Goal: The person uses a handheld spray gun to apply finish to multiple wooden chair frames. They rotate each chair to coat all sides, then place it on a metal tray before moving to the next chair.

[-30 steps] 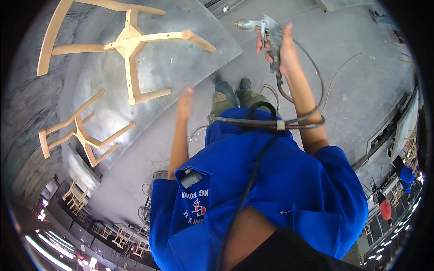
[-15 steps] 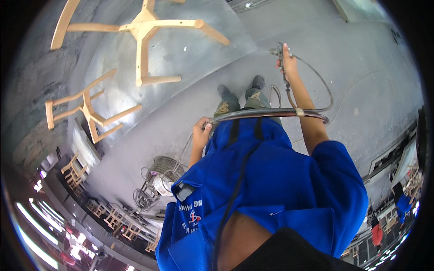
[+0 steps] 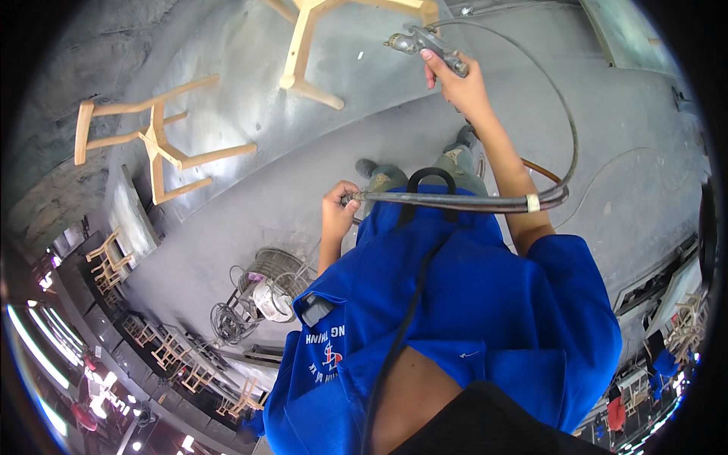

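Observation:
My right hand point(image 3: 461, 82), stretched out ahead, is closed round a metal spray gun point(image 3: 427, 47) whose nozzle points left. From the gun a hose point(image 3: 570, 114) loops out and back toward my waist. My left hand point(image 3: 339, 206) grips a bundle of hoses point(image 3: 440, 199) that runs across my front and is bound with a pale band at its right end. Beyond the gun is a light wooden chair frame point(image 3: 302, 45), partly cut off by the top edge. A second wooden frame point(image 3: 155, 140) stands farther left, away from both hands.
A coiled hose and a pale container point(image 3: 271, 298) lie on the floor at my lower left. A large grey panel point(image 3: 250, 129) lies behind the frames. Rows of wooden chair frames point(image 3: 171, 350) line the lower left. Another person in red point(image 3: 616, 413) is far off at lower right.
My right hand has swung up and left with the spray gun, which now points left near the larger frame. Both frames have shifted in view. My left hand keeps its hold on the hoses.

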A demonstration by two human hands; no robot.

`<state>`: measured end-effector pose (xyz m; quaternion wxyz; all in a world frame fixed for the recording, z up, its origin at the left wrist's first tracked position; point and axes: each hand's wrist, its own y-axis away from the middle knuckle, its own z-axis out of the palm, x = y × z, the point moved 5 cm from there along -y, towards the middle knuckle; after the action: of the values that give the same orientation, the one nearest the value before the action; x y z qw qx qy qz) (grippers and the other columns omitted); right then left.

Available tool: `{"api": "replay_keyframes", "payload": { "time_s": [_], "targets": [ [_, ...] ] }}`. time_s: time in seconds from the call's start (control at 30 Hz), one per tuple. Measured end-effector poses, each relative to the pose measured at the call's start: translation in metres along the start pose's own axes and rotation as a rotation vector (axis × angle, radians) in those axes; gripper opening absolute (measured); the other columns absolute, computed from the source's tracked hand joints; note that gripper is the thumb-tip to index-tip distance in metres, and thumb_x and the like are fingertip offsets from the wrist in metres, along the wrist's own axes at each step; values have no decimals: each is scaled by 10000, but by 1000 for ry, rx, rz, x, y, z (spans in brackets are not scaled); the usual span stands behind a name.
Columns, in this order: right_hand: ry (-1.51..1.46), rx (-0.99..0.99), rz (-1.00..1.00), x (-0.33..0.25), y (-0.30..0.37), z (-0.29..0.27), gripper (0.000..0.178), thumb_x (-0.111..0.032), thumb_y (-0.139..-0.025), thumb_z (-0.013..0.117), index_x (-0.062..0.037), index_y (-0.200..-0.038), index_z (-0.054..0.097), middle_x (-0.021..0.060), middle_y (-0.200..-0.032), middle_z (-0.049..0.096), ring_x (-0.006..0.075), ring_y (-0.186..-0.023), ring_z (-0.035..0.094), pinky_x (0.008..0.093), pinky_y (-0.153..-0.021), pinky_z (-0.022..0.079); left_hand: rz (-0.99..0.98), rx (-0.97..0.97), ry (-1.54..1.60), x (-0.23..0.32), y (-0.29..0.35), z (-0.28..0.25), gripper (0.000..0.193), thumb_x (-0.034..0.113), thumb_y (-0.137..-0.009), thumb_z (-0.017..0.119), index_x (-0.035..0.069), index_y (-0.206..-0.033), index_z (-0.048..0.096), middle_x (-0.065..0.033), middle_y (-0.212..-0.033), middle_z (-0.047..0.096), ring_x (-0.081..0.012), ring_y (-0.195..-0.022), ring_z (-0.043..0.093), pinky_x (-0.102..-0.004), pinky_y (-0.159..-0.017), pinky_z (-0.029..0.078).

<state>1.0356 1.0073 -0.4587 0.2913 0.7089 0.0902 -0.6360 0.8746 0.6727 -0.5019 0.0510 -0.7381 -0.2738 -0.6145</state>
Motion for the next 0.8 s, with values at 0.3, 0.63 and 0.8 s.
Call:
{"api": "replay_keyframes", "payload": {
  "time_s": [0.3,0.63,0.8],
  "targets": [
    [-512,174,400,148,37,132,465,-497,-988,620,-32,-1005,645,57,-674,619,175,-583,639,268,-409,351,-167,-112,-44,-41,37,-122,438,374,-770,849,9,-915,655,-33,-771,655,-103,-732,582,-276,-669,480],
    [-249,409,533,271,36,183,397,-455,-967,673,-58,-964,662,31,-642,615,153,-511,608,288,-401,358,-244,-99,-30,-74,75,-194,473,421,-784,832,3,-898,643,-36,-755,632,-105,-714,565,-279,-650,463],
    [301,96,339,258,20,241,369,-411,-952,706,-43,-933,687,46,-655,637,165,-572,637,322,-500,460,-204,123,102,-112,113,-223,586,551,-838,771,-11,-915,622,-11,-795,583,-113,-711,519,-285,-647,434]
  ]
}}
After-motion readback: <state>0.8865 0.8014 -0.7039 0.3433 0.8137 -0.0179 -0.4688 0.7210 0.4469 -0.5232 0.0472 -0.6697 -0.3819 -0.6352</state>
